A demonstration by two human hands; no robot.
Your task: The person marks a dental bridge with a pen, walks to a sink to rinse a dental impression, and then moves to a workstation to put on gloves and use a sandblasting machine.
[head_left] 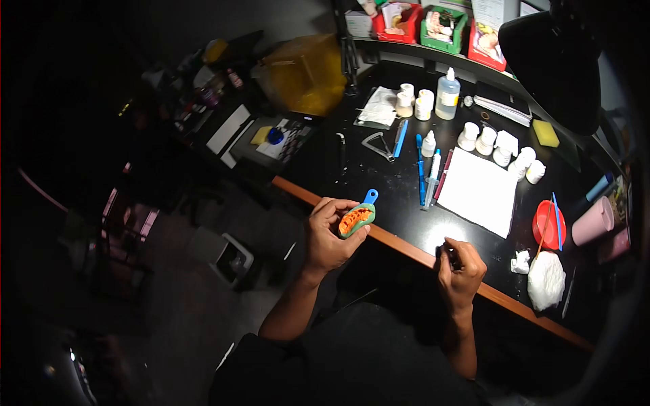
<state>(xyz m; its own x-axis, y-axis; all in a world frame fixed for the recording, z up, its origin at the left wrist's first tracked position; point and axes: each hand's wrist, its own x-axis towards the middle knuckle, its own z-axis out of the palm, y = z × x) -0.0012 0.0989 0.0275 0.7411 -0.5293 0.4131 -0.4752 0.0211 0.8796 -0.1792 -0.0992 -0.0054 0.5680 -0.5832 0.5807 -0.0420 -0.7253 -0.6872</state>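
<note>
My left hand holds a dental impression tray between thumb and fingers, just in front of the desk's wooden edge. The tray has a blue handle pointing up and away, a green layer and an orange material with dark hollows inside. To the right, my right hand is over the desk edge with its fingers curled together. Something small and dark may be at its fingertips, but I cannot make it out. Beyond my right hand, a white paper sheet lies on the black desk.
Small white bottles, a clear bottle, a syringe and a metal caliper stand or lie farther back. At the right are a red bowl, a white bag and a pink cup.
</note>
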